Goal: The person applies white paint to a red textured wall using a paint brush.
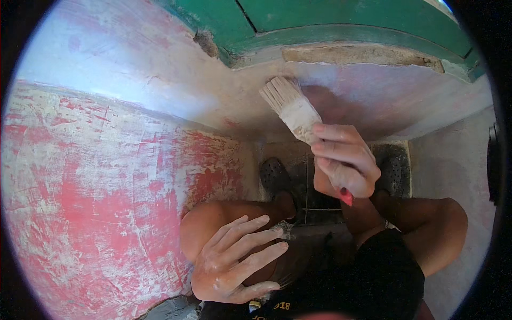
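Note:
My right hand (346,160) grips a flat paintbrush (302,114) by its handle; a red end of the handle shows below the fist. Pale residue cakes the bristles and ferrule, and the bristle tips are at the plastered wall (240,96) under the green frame. Whether they press on it cannot be told. My left hand (240,260) is spread, with whitish dust on its fingers, over my bent left leg, and holds nothing.
At the left is a wall with patchy red and white paint (100,192). Green woodwork (340,16) runs along the top above a chipped ledge (360,54). A grey wall (452,156) stands at right. My feet, in dark clogs (276,176), rest on dark floor tiles (324,204).

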### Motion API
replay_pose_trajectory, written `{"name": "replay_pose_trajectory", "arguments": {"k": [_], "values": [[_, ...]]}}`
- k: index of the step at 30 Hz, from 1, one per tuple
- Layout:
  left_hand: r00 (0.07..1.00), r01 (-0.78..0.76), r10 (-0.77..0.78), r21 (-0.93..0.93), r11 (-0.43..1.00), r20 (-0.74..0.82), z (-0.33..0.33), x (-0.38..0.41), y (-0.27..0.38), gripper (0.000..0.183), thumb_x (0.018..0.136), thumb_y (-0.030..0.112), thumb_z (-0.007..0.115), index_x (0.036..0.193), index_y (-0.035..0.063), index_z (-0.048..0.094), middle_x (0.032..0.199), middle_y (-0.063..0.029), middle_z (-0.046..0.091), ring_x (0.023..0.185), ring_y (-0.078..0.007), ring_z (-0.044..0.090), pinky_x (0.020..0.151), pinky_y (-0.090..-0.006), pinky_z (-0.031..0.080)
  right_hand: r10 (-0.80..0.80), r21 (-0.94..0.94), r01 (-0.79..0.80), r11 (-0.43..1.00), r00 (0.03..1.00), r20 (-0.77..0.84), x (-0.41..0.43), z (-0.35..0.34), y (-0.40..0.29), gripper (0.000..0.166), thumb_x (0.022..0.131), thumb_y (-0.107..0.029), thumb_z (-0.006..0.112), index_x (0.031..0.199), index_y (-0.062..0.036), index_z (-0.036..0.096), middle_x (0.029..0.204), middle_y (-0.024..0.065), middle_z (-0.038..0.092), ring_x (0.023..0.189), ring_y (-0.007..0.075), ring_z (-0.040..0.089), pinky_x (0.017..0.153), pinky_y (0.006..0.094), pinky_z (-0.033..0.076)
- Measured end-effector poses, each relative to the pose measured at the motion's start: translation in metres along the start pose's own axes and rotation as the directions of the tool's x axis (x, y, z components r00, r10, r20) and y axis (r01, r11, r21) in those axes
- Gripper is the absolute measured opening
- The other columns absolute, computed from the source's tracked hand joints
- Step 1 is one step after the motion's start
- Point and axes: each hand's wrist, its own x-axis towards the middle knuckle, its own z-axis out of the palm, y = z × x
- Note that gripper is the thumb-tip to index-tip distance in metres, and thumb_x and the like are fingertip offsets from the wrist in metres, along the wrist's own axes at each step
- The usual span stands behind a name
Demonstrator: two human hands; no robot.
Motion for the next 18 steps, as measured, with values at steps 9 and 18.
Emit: {"name": "replay_pose_trajectory", "arguments": {"k": [9, 18], "values": [[1.0, 0.003, -0.004, -0.006, 1.0, -0.011, 0.004, 0.002, 0.0, 0.065, 0.084, 0.052, 0.082, 0.128, 0.0045, 0.072, 0.127, -0.0212, 0.072, 0.124, -0.0446, 0.066, 0.102, -0.056, 0.052, -0.033, -0.079, 0.038, 0.996, 0.998, 0.06, -0.086, 0.016, 0.045, 0.022, 0.074, 0.009, 0.075, 0.074, -0.0035, 0.056, 0.093, 0.0108, 0.075, 0.097, 0.0316, 0.074, 0.073, 0.0403, 0.062], [1.0, -0.02, 0.02, 0.03, 0.999, -0.002, 0.0, 0.003, 0.003, 0.066, 0.082, 0.047, 0.083, 0.127, 0.0, 0.071, 0.127, -0.0226, 0.071, 0.124, -0.0461, 0.065, 0.102, -0.0549, 0.051, 0.23, -0.203, -0.182, 0.962, 0.942, 0.244, -0.172, 0.029, 0.033, 0.021, 0.061, 0.011, 0.063, 0.073, -0.0039, 0.054, 0.085, 0.0113, 0.067, 0.083, 0.0333, 0.068, 0.067, 0.0401, 0.055]]}}
